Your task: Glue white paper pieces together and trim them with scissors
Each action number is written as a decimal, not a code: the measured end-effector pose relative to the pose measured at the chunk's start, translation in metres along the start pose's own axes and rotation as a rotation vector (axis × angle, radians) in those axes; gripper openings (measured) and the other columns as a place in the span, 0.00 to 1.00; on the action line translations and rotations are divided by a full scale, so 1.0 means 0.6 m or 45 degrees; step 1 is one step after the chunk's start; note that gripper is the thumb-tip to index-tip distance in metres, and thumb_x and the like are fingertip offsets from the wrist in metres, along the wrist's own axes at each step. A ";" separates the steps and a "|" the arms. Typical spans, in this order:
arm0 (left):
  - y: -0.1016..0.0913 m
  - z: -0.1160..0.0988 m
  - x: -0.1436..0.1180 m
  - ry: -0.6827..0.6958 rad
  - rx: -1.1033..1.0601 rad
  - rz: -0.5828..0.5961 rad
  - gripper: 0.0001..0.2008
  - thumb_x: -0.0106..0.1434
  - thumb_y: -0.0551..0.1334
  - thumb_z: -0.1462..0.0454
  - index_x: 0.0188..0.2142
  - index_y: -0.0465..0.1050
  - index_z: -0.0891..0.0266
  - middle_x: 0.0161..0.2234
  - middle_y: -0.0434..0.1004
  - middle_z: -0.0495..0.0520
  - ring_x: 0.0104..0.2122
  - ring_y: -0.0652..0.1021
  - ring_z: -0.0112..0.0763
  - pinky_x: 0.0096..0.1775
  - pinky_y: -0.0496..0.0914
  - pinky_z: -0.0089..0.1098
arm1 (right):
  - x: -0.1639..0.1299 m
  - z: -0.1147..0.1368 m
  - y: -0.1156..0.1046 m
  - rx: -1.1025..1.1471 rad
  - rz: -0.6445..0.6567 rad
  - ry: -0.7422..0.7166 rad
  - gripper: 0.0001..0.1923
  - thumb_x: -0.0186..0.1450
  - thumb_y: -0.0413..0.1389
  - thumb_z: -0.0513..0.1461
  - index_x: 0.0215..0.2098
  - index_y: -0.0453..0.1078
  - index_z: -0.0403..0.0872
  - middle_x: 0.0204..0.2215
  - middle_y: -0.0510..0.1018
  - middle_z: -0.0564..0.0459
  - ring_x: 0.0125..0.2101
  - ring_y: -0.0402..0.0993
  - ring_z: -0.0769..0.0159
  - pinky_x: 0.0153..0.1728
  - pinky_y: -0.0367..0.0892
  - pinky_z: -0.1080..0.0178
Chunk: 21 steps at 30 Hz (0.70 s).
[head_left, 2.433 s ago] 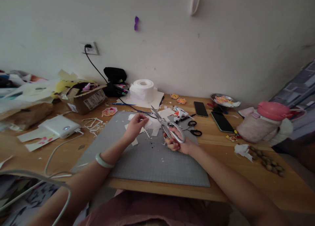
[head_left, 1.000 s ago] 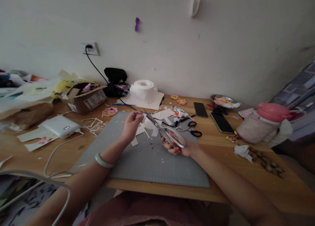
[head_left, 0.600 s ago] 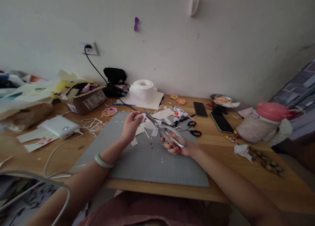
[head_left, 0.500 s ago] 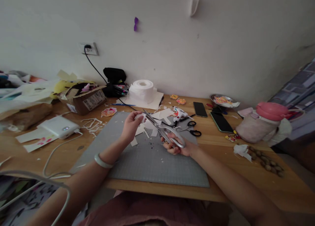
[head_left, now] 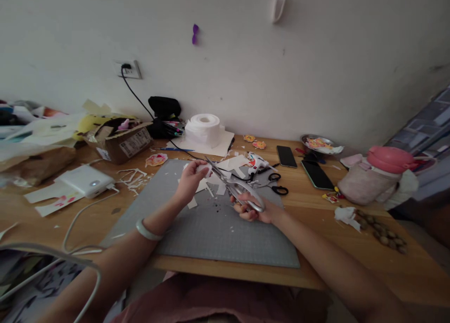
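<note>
My left hand (head_left: 190,178) pinches a small piece of white paper (head_left: 208,169) above the grey cutting mat (head_left: 225,238). Around the handles of silver scissors (head_left: 248,191) my right hand (head_left: 253,209) is closed. Their blades point up and left, with the tips close to the paper at my left fingertips. Whether the blades touch the paper I cannot tell. White paper scraps (head_left: 221,189) lie on the mat beneath, and a pair of black-handled scissors (head_left: 279,190) rests at the mat's right edge.
A white glue gun (head_left: 258,164) with a black cord lies behind the scissors. Two phones (head_left: 286,156) lie to the right, near a pink-lidded container (head_left: 390,159). Left are a white power bank (head_left: 85,180) and a cardboard box (head_left: 123,142). A white paper roll (head_left: 203,131) stands behind.
My left hand has shifted slightly to the right with the paper, and it has turned a little. My right hand and the silver scissors stay almost in the same place.
</note>
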<state>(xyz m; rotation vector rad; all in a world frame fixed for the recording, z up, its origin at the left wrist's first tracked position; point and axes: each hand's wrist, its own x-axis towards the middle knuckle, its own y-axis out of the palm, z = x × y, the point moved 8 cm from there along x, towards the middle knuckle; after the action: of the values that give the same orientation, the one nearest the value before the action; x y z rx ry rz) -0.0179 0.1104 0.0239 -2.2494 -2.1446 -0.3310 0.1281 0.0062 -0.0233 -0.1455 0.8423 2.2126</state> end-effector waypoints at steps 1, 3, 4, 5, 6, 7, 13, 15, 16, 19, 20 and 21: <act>0.000 0.000 0.000 -0.003 -0.005 0.000 0.16 0.45 0.65 0.60 0.33 0.66 0.62 0.25 0.73 0.45 0.25 0.73 0.27 0.34 0.66 0.31 | 0.000 0.000 0.000 0.006 0.003 0.000 0.18 0.53 0.59 0.46 0.34 0.59 0.47 0.16 0.55 0.67 0.12 0.42 0.83 0.13 0.34 0.74; -0.001 -0.001 0.000 -0.006 -0.003 0.000 0.15 0.45 0.65 0.60 0.33 0.66 0.62 0.25 0.73 0.45 0.25 0.73 0.27 0.34 0.66 0.31 | 0.001 0.000 -0.001 0.011 0.014 -0.006 0.16 0.54 0.59 0.46 0.34 0.59 0.47 0.16 0.55 0.67 0.12 0.42 0.83 0.13 0.35 0.74; -0.001 -0.001 0.001 -0.006 0.003 -0.001 0.15 0.45 0.65 0.60 0.33 0.66 0.62 0.25 0.72 0.45 0.25 0.73 0.27 0.34 0.65 0.31 | 0.001 0.000 -0.001 0.011 0.021 -0.010 0.15 0.55 0.58 0.46 0.34 0.59 0.47 0.16 0.55 0.67 0.12 0.42 0.82 0.13 0.35 0.74; -0.002 -0.001 0.001 -0.004 0.009 -0.002 0.15 0.45 0.65 0.60 0.33 0.65 0.62 0.25 0.72 0.45 0.25 0.73 0.27 0.34 0.65 0.31 | 0.001 0.000 -0.001 0.012 0.027 -0.014 0.15 0.56 0.57 0.46 0.34 0.59 0.47 0.16 0.55 0.66 0.12 0.42 0.82 0.13 0.35 0.74; -0.002 -0.001 0.002 -0.003 0.015 -0.001 0.16 0.45 0.65 0.59 0.33 0.65 0.62 0.25 0.72 0.45 0.25 0.73 0.27 0.33 0.65 0.31 | 0.001 0.000 -0.002 0.013 0.034 -0.015 0.14 0.57 0.57 0.46 0.34 0.60 0.47 0.16 0.56 0.66 0.12 0.42 0.82 0.13 0.35 0.74; -0.002 -0.001 0.002 -0.004 0.021 0.000 0.16 0.45 0.65 0.59 0.33 0.65 0.61 0.25 0.72 0.45 0.25 0.73 0.27 0.33 0.65 0.31 | 0.001 0.000 -0.002 0.018 0.037 -0.014 0.14 0.57 0.57 0.46 0.34 0.60 0.46 0.16 0.56 0.66 0.12 0.42 0.82 0.13 0.35 0.74; -0.004 -0.001 0.002 -0.020 0.015 -0.012 0.16 0.45 0.64 0.60 0.32 0.65 0.62 0.24 0.70 0.45 0.24 0.71 0.26 0.31 0.63 0.30 | 0.004 0.002 -0.009 0.121 -0.015 -0.031 0.13 0.58 0.56 0.46 0.33 0.59 0.46 0.15 0.55 0.66 0.11 0.41 0.82 0.13 0.34 0.74; -0.007 -0.003 0.002 -0.009 0.027 -0.037 0.15 0.45 0.64 0.60 0.32 0.65 0.62 0.25 0.69 0.45 0.23 0.70 0.25 0.30 0.62 0.29 | 0.005 0.002 -0.011 0.164 -0.041 -0.017 0.13 0.59 0.54 0.46 0.31 0.59 0.46 0.14 0.55 0.66 0.10 0.40 0.82 0.12 0.33 0.73; -0.009 -0.004 0.002 -0.006 0.035 -0.051 0.15 0.45 0.64 0.61 0.32 0.66 0.62 0.25 0.69 0.45 0.23 0.69 0.24 0.29 0.62 0.28 | 0.005 0.002 -0.012 0.185 -0.055 -0.007 0.13 0.59 0.53 0.47 0.31 0.59 0.46 0.14 0.56 0.66 0.10 0.40 0.82 0.12 0.33 0.73; -0.012 -0.004 0.003 -0.010 0.036 -0.076 0.14 0.44 0.65 0.62 0.32 0.67 0.63 0.26 0.69 0.46 0.24 0.68 0.24 0.28 0.62 0.27 | 0.006 -0.002 -0.016 0.214 -0.090 0.038 0.14 0.61 0.50 0.49 0.31 0.58 0.46 0.13 0.55 0.66 0.09 0.40 0.81 0.12 0.31 0.72; -0.012 -0.004 0.003 -0.010 0.032 -0.077 0.15 0.43 0.65 0.62 0.32 0.67 0.63 0.27 0.69 0.46 0.24 0.68 0.24 0.28 0.62 0.27 | 0.006 -0.003 -0.016 0.210 -0.095 0.047 0.15 0.62 0.50 0.50 0.31 0.58 0.46 0.13 0.55 0.66 0.09 0.41 0.81 0.12 0.31 0.72; -0.012 -0.004 0.004 -0.010 0.032 -0.073 0.15 0.43 0.65 0.62 0.32 0.67 0.62 0.28 0.69 0.46 0.25 0.68 0.24 0.28 0.63 0.27 | 0.005 -0.005 -0.016 0.200 -0.093 0.053 0.16 0.62 0.49 0.51 0.32 0.58 0.47 0.13 0.55 0.66 0.09 0.41 0.81 0.13 0.31 0.72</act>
<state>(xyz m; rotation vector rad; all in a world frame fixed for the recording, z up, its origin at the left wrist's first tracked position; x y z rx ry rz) -0.0253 0.1127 0.0257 -2.1827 -2.2078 -0.2951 0.1321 0.0114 -0.0317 -0.1445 1.0137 2.0727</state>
